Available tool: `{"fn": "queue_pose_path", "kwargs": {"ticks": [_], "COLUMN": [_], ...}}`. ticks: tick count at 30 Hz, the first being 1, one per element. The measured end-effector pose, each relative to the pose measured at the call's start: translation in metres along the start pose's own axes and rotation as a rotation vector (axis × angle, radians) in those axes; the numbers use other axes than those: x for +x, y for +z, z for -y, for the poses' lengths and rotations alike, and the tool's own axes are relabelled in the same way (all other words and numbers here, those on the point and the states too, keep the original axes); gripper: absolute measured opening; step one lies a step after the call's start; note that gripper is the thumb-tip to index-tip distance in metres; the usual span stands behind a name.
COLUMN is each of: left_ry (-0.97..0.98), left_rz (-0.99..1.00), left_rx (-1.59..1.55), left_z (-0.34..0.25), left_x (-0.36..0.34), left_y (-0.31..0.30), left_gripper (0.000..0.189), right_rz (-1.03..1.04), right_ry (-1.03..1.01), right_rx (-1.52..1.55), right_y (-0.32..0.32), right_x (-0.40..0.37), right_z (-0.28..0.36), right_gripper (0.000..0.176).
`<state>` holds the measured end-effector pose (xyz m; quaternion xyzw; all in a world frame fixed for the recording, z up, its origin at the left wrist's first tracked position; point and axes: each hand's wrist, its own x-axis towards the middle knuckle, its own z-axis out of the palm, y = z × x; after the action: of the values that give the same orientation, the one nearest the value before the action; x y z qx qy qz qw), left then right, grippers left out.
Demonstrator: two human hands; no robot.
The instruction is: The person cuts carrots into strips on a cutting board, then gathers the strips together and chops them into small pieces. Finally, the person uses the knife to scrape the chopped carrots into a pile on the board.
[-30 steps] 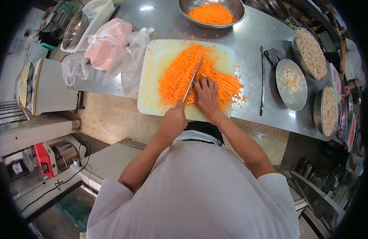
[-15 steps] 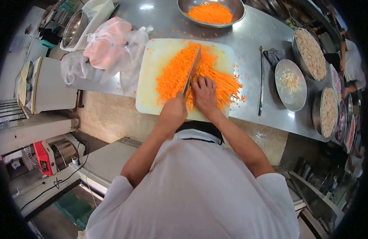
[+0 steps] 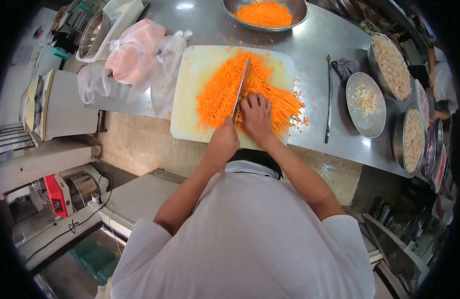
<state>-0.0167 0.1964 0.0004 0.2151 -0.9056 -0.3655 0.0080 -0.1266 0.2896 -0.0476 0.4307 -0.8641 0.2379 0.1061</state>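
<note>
My left hand (image 3: 224, 143) is wrapped round the handle of a kitchen knife (image 3: 243, 85), whose blade points away from me over the carrots. My right hand (image 3: 258, 118) lies just right of the blade, fingers curled down on a bundle of carrot strips (image 3: 282, 105). Left of the knife and beyond it spreads a heap of finely chopped carrot (image 3: 217, 92). All of it rests on a pale cutting board (image 3: 185, 119). Where the blade's lower edge meets the carrot is hidden.
A metal bowl of chopped carrot (image 3: 264, 14) stands beyond the board. Plastic bags (image 3: 135, 55) lie left, by a white basket (image 3: 121, 27). Rightward are a dark rod (image 3: 329, 104), a bowl with pale bits (image 3: 365, 102) and large bowls of pale food (image 3: 391, 67). Another person (image 3: 444, 79) stands far right.
My left hand and the knife handle have shifted slightly right, toward my right hand. My right hand stays on the carrot strips. The whole view has moved slightly.
</note>
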Motion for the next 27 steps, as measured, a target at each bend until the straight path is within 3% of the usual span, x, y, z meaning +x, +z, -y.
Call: {"fn": "queue_pose_path", "kwargs": {"ticks": [4, 6, 9, 12, 15, 18, 22, 24, 27], "left_ry": [0.016, -0.066, -0.028, 0.019, -0.016, 0.01, 0.123, 0.004, 0.107], "left_rz": [-0.006, 0.058, -0.01, 0.01, 0.02, 0.006, -0.001, 0.01, -0.011], "left_rx": [0.098, -0.058, -0.003, 0.087, 0.098, 0.16, 0.166, 0.23, 0.209], "left_z": [-0.016, -0.021, 0.003, -0.013, -0.022, -0.002, -0.002, 0.001, 0.02], "left_x": [0.01, -0.015, 0.004, 0.028, 0.007, 0.019, 0.031, 0.016, 0.038], "left_y": [-0.03, -0.035, 0.005, -0.022, -0.042, -0.02, -0.045, -0.049, -0.051], "left_gripper": [0.014, 0.015, 0.015, 0.015, 0.012, 0.011, 0.011, 0.012, 0.013], "right_rz": [-0.041, -0.046, -0.021, -0.028, -0.076, -0.059, -0.021, -0.116, -0.217], "right_ry": [-0.001, 0.006, 0.012, -0.001, 0.0, 0.001, -0.029, -0.014, 0.007], "right_rx": [0.004, 0.022, 0.029, 0.024, 0.044, 0.094, 0.205, 0.265, 0.327], "right_y": [0.001, 0.001, -0.002, -0.001, 0.0, -0.007, -0.017, -0.026, -0.03], "right_x": [0.002, 0.002, 0.0, -0.002, 0.0, -0.001, 0.003, 0.011, 0.02], "right_z": [0.0, 0.001, 0.0, 0.0, -0.001, -0.002, -0.009, -0.017, -0.026], "right_gripper": [0.02, 0.021, 0.022, 0.023, 0.023, 0.025, 0.026, 0.025, 0.023]}}
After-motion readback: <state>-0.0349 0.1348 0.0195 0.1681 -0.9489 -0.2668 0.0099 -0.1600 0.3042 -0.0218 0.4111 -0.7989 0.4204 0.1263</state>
